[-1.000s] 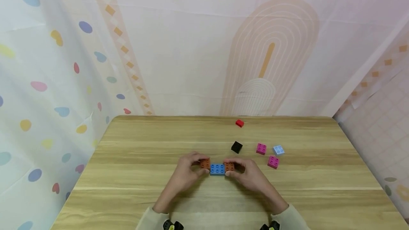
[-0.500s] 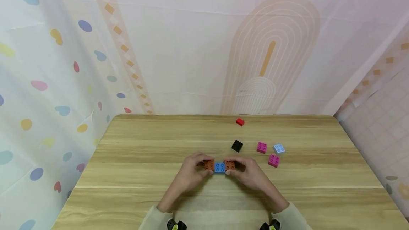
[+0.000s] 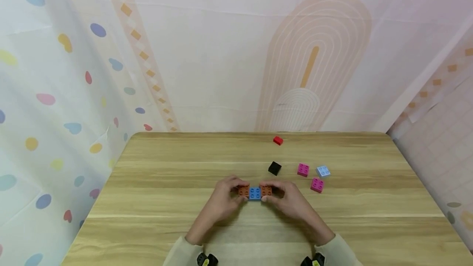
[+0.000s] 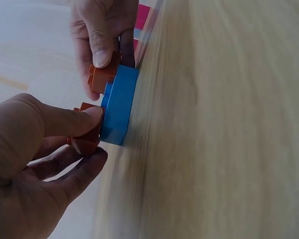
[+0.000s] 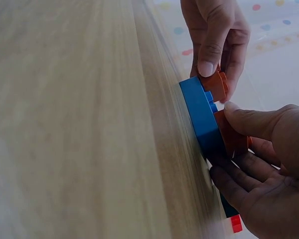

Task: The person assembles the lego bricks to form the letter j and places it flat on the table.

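A long blue building brick lies on the table between both hands, its bare studs showing in the middle. My left hand pinches an orange-brown brick between thumb and fingers at the blue brick's left end. At the other end, another orange-brown brick sits on the blue one, and my right hand grips it by thumb and fingers. In the left wrist view the left brick is against the studded side of the blue brick; whether it is fully seated I cannot tell.
Beyond the hands lie a black brick and a small red brick. To the right are two magenta bricks, one farther back and one nearer, plus a light blue brick. A patterned curtain hangs behind the wooden table.
My left hand has moved right with its orange-brown brick, from beside the blue brick to over its left end, covering some studs. The right hand keeps its hold, nearly still.
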A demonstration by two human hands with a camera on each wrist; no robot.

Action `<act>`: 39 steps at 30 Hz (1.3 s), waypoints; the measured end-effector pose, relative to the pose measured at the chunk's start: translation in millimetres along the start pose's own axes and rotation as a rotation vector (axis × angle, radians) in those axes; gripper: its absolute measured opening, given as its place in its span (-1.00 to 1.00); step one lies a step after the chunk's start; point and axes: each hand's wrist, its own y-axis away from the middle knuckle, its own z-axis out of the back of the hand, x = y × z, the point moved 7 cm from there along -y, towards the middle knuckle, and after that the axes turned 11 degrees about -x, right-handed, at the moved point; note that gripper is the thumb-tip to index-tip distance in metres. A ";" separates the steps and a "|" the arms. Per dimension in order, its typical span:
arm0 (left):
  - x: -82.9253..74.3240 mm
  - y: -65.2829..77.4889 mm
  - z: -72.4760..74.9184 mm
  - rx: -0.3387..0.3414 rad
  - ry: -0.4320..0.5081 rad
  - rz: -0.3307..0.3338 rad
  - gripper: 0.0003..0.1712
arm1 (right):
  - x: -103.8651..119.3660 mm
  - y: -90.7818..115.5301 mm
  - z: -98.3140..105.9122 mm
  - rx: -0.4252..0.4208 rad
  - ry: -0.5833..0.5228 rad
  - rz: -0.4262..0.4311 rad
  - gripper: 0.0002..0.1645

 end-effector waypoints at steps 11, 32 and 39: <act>2.6 0.2 -1.3 -0.006 0.000 0.030 -0.62 | -1.3 -0.5 -1.7 0.001 -0.023 -0.004 -0.54; 3.2 -3.0 -21.4 0.024 0.064 -0.006 -0.56 | -0.7 -0.2 -3.2 0.015 -0.040 -0.022 -0.59; 6.9 -4.0 -27.5 0.007 0.097 0.031 -0.59 | 0.0 -0.4 -1.4 0.009 -0.025 -0.021 -0.57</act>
